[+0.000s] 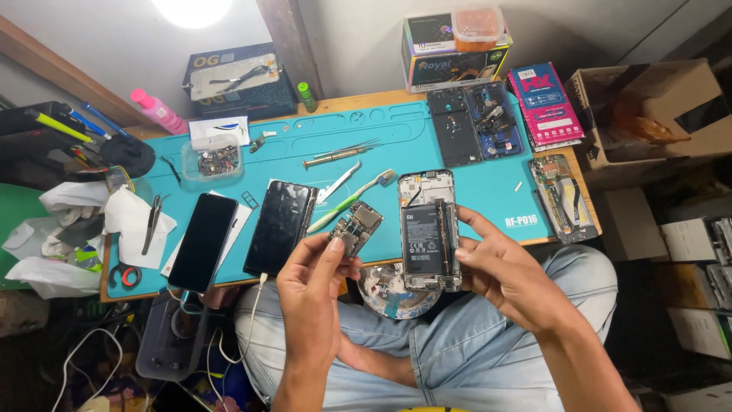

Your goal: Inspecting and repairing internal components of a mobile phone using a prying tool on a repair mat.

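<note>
Right, head view only. Left hand (309,286) pinches a small circuit board (355,227) between thumb and fingertips, narrow grip, held in the air just over the front edge of the desk (366,99). Right hand (499,267) holds an opened phone (428,229) by its right side, back cover off, battery exposed, fingers wrapped round the edge, thumb near the top. Board and phone sit just beside each other, not touching.

On the blue mat (473,198): a toothbrush (352,200) and a pair of tweezers (335,183) just behind the board, a screwdriver (335,156) further back, a dark screen panel (280,226) and a black phone (203,241) toward the front left edge. Two more opened phones (476,122) sit at the back right, another stripped frame (563,197) at the right edge. A clear tray of small parts (213,162) sits back left. A small dish (396,294) rests on the lap below the phone.

Risks, as I judge them:
- The board is held by the edge only, over the lap; a slip drops it onto the jeans or floor.
- Bare fingers on the board can put static or grease on contacts.
- The exposed battery could be pressed or bent by the side grip.
- Loose screws in the lap dish could spill if a knee shifts.
</note>
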